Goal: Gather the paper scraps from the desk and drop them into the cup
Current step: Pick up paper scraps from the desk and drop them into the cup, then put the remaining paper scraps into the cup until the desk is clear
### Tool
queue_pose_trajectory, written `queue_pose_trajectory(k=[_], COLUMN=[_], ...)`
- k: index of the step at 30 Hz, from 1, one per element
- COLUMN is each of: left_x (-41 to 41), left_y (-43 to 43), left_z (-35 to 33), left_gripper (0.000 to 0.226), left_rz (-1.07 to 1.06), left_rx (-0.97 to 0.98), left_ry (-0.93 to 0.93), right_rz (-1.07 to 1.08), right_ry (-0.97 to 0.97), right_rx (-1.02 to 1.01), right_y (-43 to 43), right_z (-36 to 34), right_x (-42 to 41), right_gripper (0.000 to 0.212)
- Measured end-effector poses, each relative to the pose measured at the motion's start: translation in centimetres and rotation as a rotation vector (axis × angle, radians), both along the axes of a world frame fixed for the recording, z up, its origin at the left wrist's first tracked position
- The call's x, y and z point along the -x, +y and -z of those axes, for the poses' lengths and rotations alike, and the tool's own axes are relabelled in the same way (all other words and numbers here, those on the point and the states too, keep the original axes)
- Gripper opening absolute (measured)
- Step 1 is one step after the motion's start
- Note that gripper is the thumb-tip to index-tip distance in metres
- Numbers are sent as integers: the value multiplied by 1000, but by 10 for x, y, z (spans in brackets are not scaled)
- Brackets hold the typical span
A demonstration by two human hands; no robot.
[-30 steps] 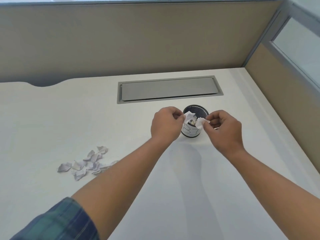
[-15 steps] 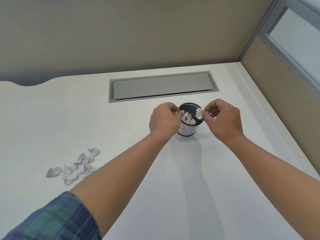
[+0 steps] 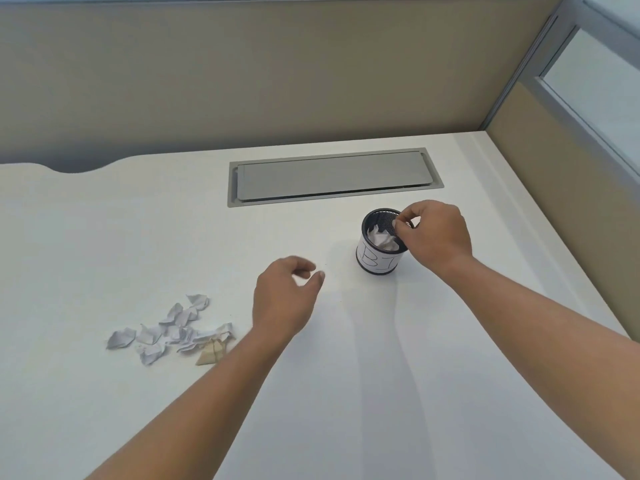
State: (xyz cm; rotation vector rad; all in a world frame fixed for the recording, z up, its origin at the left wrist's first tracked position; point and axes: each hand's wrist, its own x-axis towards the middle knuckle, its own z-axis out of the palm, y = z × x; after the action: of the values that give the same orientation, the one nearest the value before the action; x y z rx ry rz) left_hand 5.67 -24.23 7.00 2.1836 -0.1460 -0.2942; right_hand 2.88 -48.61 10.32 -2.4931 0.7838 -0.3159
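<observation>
White crumpled paper scraps lie in a loose pile at near left, well apart from the mesh cup. A careless sweep could scatter them. The left hand hovers open and empty; the right hand pinches fingertips over the cup's rim, contents unclear.

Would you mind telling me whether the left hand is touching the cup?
Apart. The head view shows bare white desk between the left hand and the cup.

Grey cable hatch, beige partition
</observation>
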Motion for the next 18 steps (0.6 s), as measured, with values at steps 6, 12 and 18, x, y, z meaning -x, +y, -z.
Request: queue_pose_trajectory(k=[6, 12, 18], left_x=[36, 64, 72], left_y=[66, 131, 172], left_z=[17, 29, 36], left_gripper=[6, 8, 15], left_rz=[-160, -325, -436], left_rx=[28, 2, -80], left_ry=[39, 0, -53], right_rz=[-12, -107, -231], right_ry=[-90, -191, -29], right_rx=[-28, -122, -218], right_y=[22, 74, 144], right_z=[-5, 6, 39], right_x=[3, 17, 45], right_gripper=[20, 7, 10])
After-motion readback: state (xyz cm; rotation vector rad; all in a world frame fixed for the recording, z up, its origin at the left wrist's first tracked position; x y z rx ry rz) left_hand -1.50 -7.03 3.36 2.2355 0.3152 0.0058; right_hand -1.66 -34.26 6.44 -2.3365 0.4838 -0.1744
